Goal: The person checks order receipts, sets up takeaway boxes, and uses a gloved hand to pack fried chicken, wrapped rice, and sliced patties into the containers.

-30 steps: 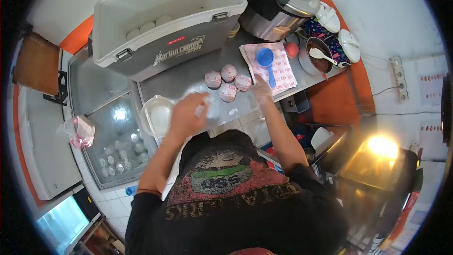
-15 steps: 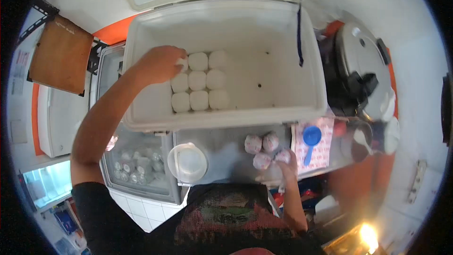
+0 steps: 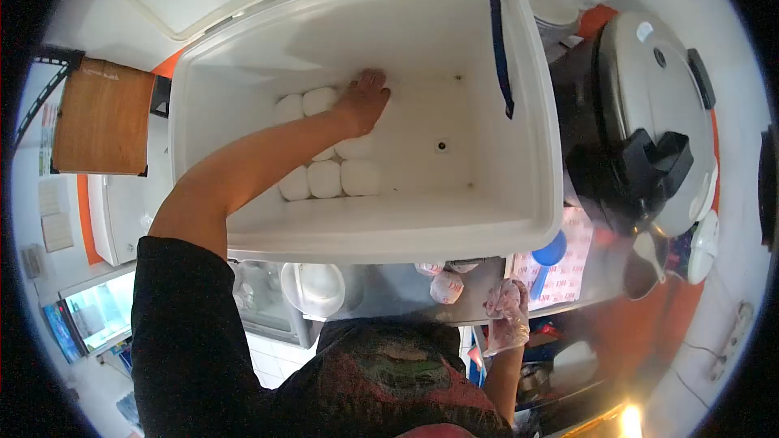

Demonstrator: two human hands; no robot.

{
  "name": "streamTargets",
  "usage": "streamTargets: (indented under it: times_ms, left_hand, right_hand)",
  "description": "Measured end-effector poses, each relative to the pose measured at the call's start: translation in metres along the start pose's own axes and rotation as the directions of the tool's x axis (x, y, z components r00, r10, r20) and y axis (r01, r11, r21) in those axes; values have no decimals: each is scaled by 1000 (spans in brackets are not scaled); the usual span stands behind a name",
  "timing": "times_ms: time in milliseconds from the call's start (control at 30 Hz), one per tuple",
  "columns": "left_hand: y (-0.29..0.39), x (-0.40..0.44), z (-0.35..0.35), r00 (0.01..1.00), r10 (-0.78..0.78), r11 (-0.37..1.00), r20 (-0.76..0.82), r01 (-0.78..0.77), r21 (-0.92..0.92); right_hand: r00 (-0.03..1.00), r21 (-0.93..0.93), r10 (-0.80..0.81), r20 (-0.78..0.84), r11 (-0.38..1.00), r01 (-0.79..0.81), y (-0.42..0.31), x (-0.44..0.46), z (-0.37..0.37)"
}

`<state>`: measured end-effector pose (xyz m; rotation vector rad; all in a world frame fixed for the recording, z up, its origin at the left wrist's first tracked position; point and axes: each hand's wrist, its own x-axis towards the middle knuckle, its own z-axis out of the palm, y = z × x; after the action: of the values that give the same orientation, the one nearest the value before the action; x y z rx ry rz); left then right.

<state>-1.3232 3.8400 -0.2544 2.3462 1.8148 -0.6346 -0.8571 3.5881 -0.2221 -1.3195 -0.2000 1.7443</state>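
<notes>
White, rounded, plain bundles point(image 3: 324, 179) sit in rows on the floor of an open white plastic cooler point(image 3: 454, 243), with no clear long axis. The bare left hand point(image 3: 363, 104), much the nearer, lies over the far row's right end, fingers slightly bent; whether it grips one cannot be told. The right hand point(image 3: 507, 304), in clear plastic, is partly curled beside pink-printed paper sheets point(image 3: 574, 251), its hold unclear.

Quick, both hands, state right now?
Left hand: inside the cooler, palm down; grip hidden, can't tell.
Right hand: gloved, beside the printed paper; open or closed can't be told.
</notes>
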Motion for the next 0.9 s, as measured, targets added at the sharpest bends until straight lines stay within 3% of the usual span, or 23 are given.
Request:
streamTargets:
  times_ms: [67, 100, 167, 200, 233, 300, 333, 400, 500, 600, 700, 800, 867, 900]
  left_hand:
    - [-5, 0, -4, 923, 282, 959, -260, -262, 110]
    - [-3, 0, -21, 922, 287, 957, -260, -264, 119]
    - [8, -4, -64, 956, 237, 971, 173, -230, -61]
    - [4, -1, -68, 958, 233, 972, 169, -228, -50]
    - [-2, 1, -72, 962, 208, 955, 175, -161, -249]
    - [-13, 4, -81, 964, 187, 899, 189, -90, -429]
    - [-20, 1, -87, 874, 308, 865, 376, -93, -494]
    - [-28, -9, -90, 737, 419, 829, 530, -72, -554]
    - [-34, -20, -54, 802, 337, 870, 493, -65, -489]
    - [-34, -31, -10, 833, 285, 892, 475, -48, -450]
    - [-36, -33, -22, 837, 374, 907, 399, -241, -345]
    - [-14, -41, -67, 710, 306, 931, 634, -84, -356]
    - [-9, -33, -49, 719, 399, 913, 569, -366, -179]
    - [-13, -37, -33, 706, 427, 895, 565, -417, -157]
  right_hand:
    - [999, 50, 26, 47, 998, -28, 8, 3, -17]
    - [993, 94, 42, 107, 994, -52, 11, 6, -22]
    - [996, 78, 41, 78, 996, -47, 13, 3, -27]
    - [998, 59, 37, 50, 997, -40, 12, 5, -24]
    - [998, 65, 35, 54, 997, -39, 10, 3, -22]
    - [1000, -33, -3, -30, 999, 2, 6, -1, -15]
    - [1000, -27, -2, -31, 1000, 2, 8, -3, -19]
    - [998, 29, -26, 59, 999, 24, 10, -2, -30]
    - [999, 9, -26, -47, 1000, 27, 12, -6, -29]
    - [999, -37, -44, 21, 998, 44, 20, -5, -38]
    - [996, -42, -37, 86, 998, 41, 30, 0, -50]
    - [994, -31, -49, 93, 998, 52, 26, -3, -41]
    - [995, 3, -67, 69, 998, 67, 22, -8, -42]
    - [994, 213, -79, 73, 975, 62, 21, -12, -38]
